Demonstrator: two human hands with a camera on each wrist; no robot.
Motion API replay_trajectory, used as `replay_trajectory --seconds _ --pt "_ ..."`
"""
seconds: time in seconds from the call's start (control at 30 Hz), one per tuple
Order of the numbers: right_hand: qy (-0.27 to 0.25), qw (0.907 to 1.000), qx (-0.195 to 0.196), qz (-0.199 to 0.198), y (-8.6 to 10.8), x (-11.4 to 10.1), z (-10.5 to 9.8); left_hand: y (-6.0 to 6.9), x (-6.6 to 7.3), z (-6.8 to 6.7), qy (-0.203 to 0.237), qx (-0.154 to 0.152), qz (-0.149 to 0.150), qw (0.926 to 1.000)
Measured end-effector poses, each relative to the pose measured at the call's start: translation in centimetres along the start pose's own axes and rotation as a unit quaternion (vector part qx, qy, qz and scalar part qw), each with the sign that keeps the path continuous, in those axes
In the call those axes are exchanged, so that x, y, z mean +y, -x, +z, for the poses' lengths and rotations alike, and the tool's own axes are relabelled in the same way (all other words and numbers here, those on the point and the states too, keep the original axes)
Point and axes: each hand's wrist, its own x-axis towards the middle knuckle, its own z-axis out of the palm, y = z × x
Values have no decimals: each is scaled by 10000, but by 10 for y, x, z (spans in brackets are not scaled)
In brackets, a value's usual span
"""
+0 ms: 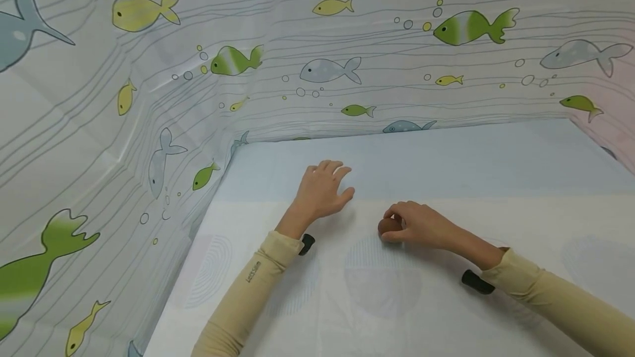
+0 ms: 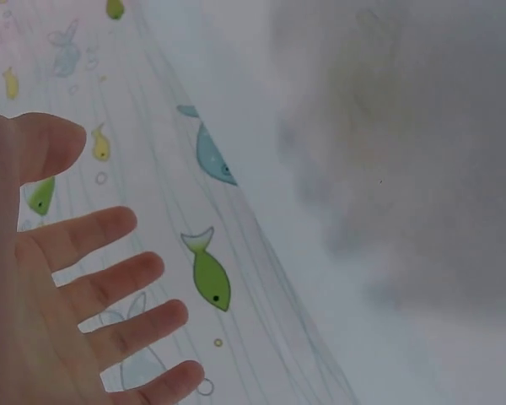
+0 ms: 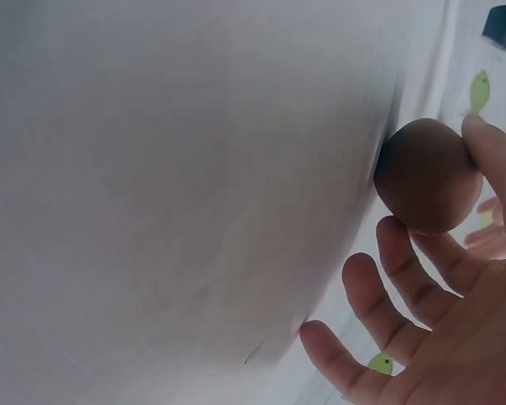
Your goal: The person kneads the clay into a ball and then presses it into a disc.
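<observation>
A smooth brown egg sits low at the white tabletop, right of the middle in the head view. My right hand pinches it between thumb and fingers. In the right wrist view the egg shows large, with the thumb on one side and fingertips on the other; the remaining fingers are spread apart. To the left and farther back, my left hand hovers above the table, holding nothing. Its fingers are spread and the thumb stands apart in the left wrist view.
A white and pale blue cloth with faint circle patterns covers the table. Behind and left of it hangs a fish-print curtain. Black wrist devices show beneath both sleeve cuffs.
</observation>
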Motion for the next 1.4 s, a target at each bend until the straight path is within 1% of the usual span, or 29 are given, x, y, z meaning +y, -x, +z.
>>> replay_trajectory --seconds 0.2,0.37,0.53,0.6,0.77,0.87,0.97,1.03,1.13,1.2,1.27,1.33,1.4 --pt "66 9999 119 -104 0 1 2 3 -2 6 109 -161 -80 9998" --pt "160 9996 187 -124 0 0 2 5 -2 6 130 -193 -83 9997" --pt "240 9991 257 -244 -1 -1 1 6 -3 7 135 -296 -131 9994" --pt "257 9986 309 -335 -3 -3 0 7 -3 5 111 -374 -147 9991" --pt "93 9986 343 -385 -9 -14 1 9 -4 0 59 -541 -119 9984" --pt "31 9987 292 -418 -14 -21 5 9 -4 -3 66 -564 -109 9983" --pt "-8 9988 145 -471 -18 -25 11 10 -5 -5 184 -597 -103 9980" --pt "-57 9989 34 -472 -19 -28 15 11 -7 -7 384 -622 -109 9973" --pt "-31 9986 -39 -517 -19 -29 21 13 -8 -11 983 -676 -195 9927" --pt "110 9985 -39 -526 -19 -28 26 14 -10 -14 1474 -703 -288 9862" --pt "264 9982 -4 -530 -20 -26 30 16 -11 -16 1913 -729 -391 9780" --pt "383 9979 39 -518 -20 -25 33 16 -12 -19 2193 -739 -467 9717" --pt "398 9978 104 -527 -20 -26 33 17 -12 -21 2331 -754 -512 9682"
